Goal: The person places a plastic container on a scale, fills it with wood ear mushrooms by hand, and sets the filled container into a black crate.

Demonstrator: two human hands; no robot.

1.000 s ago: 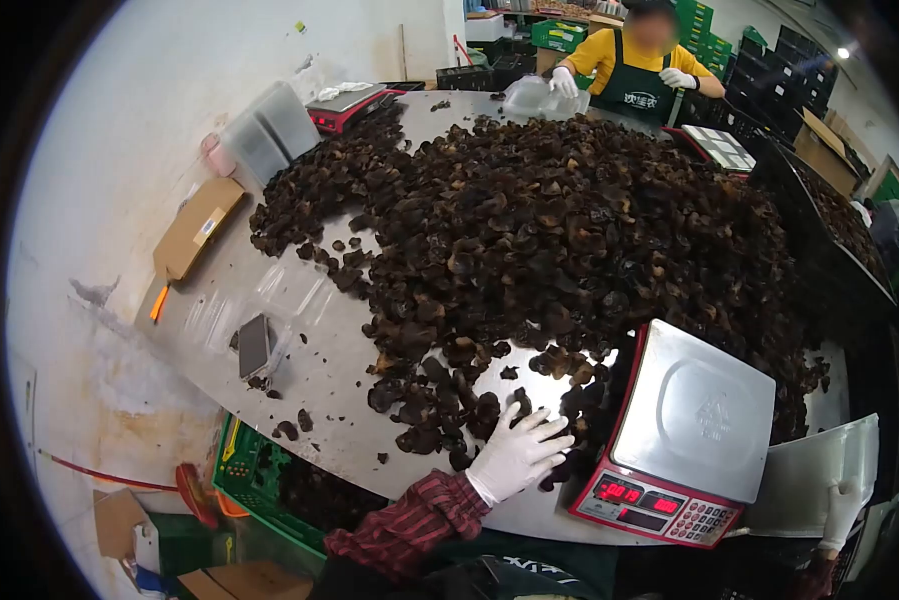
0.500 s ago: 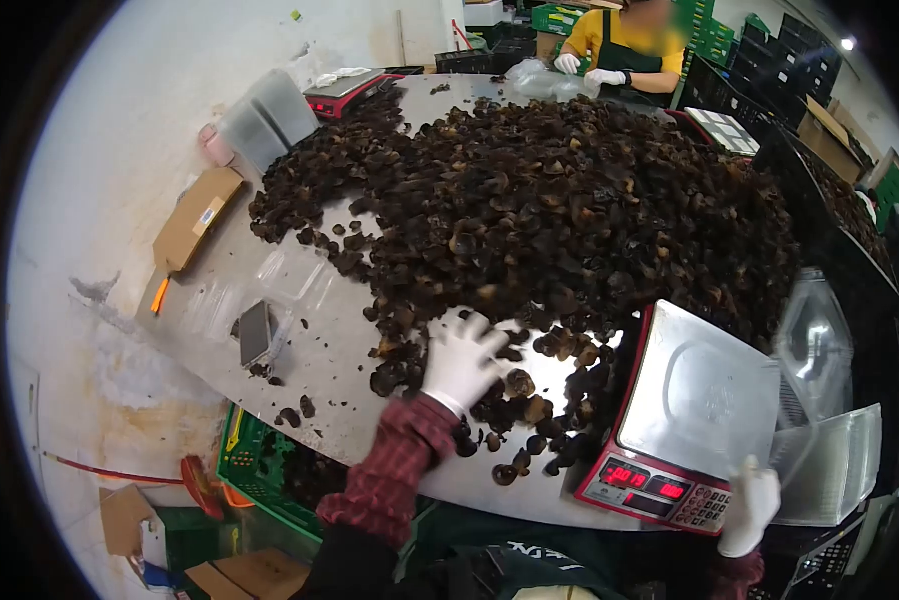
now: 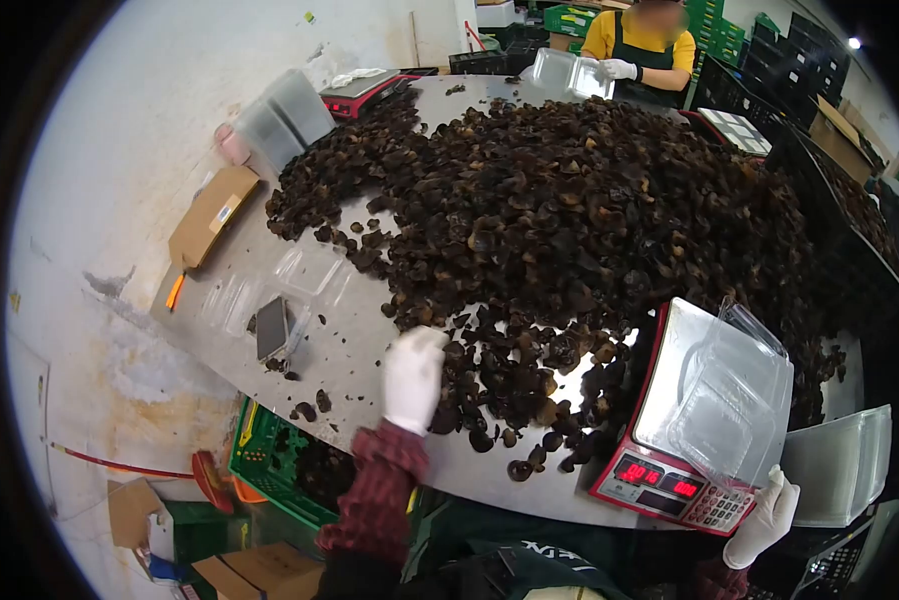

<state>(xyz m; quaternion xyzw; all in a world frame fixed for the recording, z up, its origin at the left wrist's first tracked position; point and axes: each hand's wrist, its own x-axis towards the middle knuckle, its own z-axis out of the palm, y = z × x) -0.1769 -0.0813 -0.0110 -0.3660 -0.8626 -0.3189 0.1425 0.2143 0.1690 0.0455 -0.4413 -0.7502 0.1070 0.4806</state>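
Note:
My left hand point(image 3: 414, 380), in a white glove, is at the near left edge of a large heap of dark brown dried mushrooms point(image 3: 569, 220), which look like wood ear. Its fingers are blurred and turned toward the loose pieces. A clear plastic box point(image 3: 724, 415) lies on the metal pan of a red electronic scale point(image 3: 659, 480), whose display is lit red. At the box's near right corner, my gloved right hand point(image 3: 764, 520) has its fingers bent against the edge. Its grip is partly hidden.
Stacked clear boxes point(image 3: 839, 465) stand at the right. A phone point(image 3: 271, 328), a cardboard piece point(image 3: 212, 215) and a plastic tub point(image 3: 284, 120) are at the left. A green crate point(image 3: 279, 465) sits below the table. Across it, a co-worker point(image 3: 654, 50) holds a clear box.
The clear box came from the right onto the scale, and my right hand shifted slightly right and down. My left hand moved left, its spread fingers drawn in. The co-worker raised a clear box.

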